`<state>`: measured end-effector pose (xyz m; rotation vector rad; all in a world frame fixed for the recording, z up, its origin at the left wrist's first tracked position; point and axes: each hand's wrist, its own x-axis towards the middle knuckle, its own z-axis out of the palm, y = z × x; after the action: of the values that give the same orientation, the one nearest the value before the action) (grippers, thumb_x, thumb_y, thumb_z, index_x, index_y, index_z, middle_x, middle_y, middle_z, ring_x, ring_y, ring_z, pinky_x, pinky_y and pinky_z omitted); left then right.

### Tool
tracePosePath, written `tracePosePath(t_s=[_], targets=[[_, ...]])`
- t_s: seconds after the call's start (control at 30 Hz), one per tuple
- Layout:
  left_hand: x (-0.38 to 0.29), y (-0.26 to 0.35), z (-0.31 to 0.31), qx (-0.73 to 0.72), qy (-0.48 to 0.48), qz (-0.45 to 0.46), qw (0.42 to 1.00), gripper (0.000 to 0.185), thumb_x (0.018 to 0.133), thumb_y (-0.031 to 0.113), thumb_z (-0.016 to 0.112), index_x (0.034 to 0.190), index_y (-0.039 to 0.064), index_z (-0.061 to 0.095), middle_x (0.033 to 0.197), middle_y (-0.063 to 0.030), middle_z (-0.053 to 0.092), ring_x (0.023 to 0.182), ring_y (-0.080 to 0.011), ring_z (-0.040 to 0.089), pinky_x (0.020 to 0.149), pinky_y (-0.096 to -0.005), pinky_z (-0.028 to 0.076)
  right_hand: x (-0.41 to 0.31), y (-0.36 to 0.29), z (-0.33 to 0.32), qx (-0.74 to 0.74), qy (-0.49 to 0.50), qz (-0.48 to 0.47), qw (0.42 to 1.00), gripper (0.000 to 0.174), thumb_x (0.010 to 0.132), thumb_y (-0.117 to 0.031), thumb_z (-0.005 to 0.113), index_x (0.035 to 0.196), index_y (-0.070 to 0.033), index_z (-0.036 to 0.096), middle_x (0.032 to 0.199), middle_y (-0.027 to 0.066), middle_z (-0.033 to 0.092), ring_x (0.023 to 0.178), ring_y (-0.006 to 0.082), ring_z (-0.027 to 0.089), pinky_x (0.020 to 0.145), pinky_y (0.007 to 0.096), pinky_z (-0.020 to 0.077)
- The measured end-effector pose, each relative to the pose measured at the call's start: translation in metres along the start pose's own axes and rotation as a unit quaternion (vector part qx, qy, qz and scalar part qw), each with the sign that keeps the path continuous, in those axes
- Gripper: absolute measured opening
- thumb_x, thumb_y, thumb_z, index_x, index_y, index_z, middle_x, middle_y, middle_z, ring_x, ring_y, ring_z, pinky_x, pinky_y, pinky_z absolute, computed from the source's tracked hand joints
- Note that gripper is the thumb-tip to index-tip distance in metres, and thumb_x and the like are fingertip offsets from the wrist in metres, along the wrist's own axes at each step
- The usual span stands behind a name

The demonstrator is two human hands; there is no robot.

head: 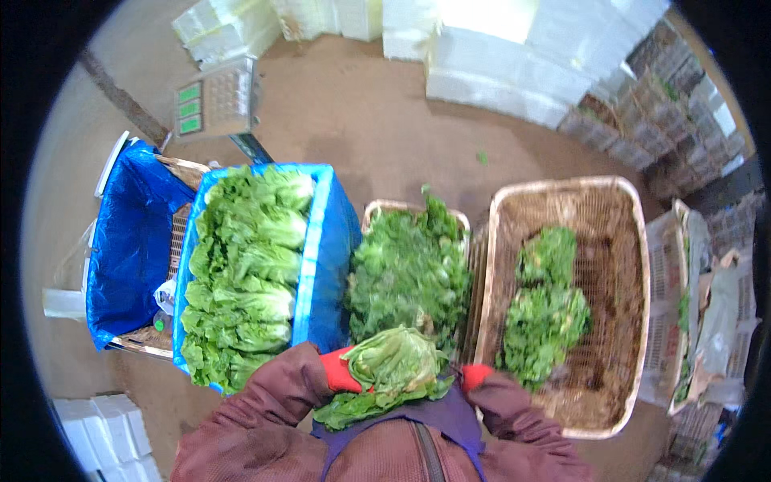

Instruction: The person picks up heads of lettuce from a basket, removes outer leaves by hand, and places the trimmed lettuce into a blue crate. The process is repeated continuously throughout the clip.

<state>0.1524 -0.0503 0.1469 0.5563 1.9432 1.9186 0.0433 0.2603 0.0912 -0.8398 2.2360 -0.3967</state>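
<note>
My left hand (342, 370), in a red glove, holds a head of leafy lettuce (394, 361) against my front, its base hidden. My right hand (476, 377), also red-gloved, is just right of the lettuce with the fingers curled. A small dark tip shows beside it; what it belongs to is unclear. Beyond the lettuce stands a narrow basket (415, 206) heaped with loose green leaves (409, 277). On the left, lettuce heads (253, 277) lie in a row, filling a crate lined with blue plastic (319, 259). A large brown plastic basket (639, 301) at right contains two leafy clumps (545, 331).
A digital scale (214, 102) stands behind the blue-lined crate. Far left is another basket with a blue liner (135, 241). White foam boxes (500, 72) line the back, more foam boxes (102, 428) sit at lower left, and stacked crates (656, 120) are at upper right.
</note>
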Motion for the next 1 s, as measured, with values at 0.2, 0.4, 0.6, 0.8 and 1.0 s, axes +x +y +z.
tracePosePath(t_s=[0.2,0.4,0.6,0.8,1.0], targets=[[0.039,-0.008,-0.057,-0.106,-0.055,-0.010,0.993,0.085,0.082,0.022,0.076,0.150,0.008,0.028,0.151,-0.0124,0.036,0.138,-0.0237,0.035,0.117,-0.0377,0.023,0.006,0.011,-0.032,0.628,-0.042,0.057,0.775,0.045,0.092,-0.030,0.064,0.130,-0.007,0.056,0.103,0.0084,0.066,0.068,0.0164,0.064,0.058,0.0304,0.0504],[0.034,0.026,-0.062,-0.076,0.100,0.054,0.991,0.132,0.068,0.037,0.088,0.155,0.014,-0.009,0.163,-0.0126,0.003,0.149,-0.0247,0.010,0.118,-0.0411,0.011,0.050,-0.046,-0.074,0.728,0.100,-0.112,0.669,0.051,0.090,-0.029,0.065,0.132,-0.004,0.051,0.114,0.0112,0.061,0.090,0.0208,0.059,0.078,0.0335,0.0473],[0.086,0.064,0.007,-0.178,0.235,0.003,0.956,0.124,0.072,0.014,0.085,0.155,0.014,-0.008,0.155,-0.0174,0.026,0.140,-0.0275,0.031,0.112,-0.0404,0.030,0.012,-0.074,-0.151,0.403,0.219,-0.178,0.870,0.058,0.087,-0.027,0.066,0.135,-0.001,0.046,0.125,0.0141,0.056,0.113,0.0252,0.055,0.098,0.0365,0.0442],[0.068,0.103,-0.016,-0.034,0.156,-0.178,0.971,0.112,0.078,0.017,0.080,0.156,0.012,-0.001,0.150,-0.0179,0.037,0.134,-0.0255,0.040,0.109,-0.0392,0.034,-0.028,-0.082,-0.197,0.332,0.270,-0.216,0.878,0.053,0.091,-0.030,0.058,0.135,-0.001,0.046,0.128,0.0146,0.055,0.117,0.0269,0.053,0.101,0.0389,0.0442],[0.080,0.070,0.004,-0.316,0.157,0.080,0.932,0.106,0.081,0.013,0.074,0.156,0.015,0.000,0.150,-0.0185,0.036,0.135,-0.0279,0.039,0.109,-0.0400,0.034,-0.027,-0.049,-0.178,0.603,0.216,-0.211,0.738,0.051,0.094,-0.033,0.052,0.135,-0.003,0.047,0.128,0.0142,0.056,0.117,0.0273,0.055,0.098,0.0408,0.0472]])
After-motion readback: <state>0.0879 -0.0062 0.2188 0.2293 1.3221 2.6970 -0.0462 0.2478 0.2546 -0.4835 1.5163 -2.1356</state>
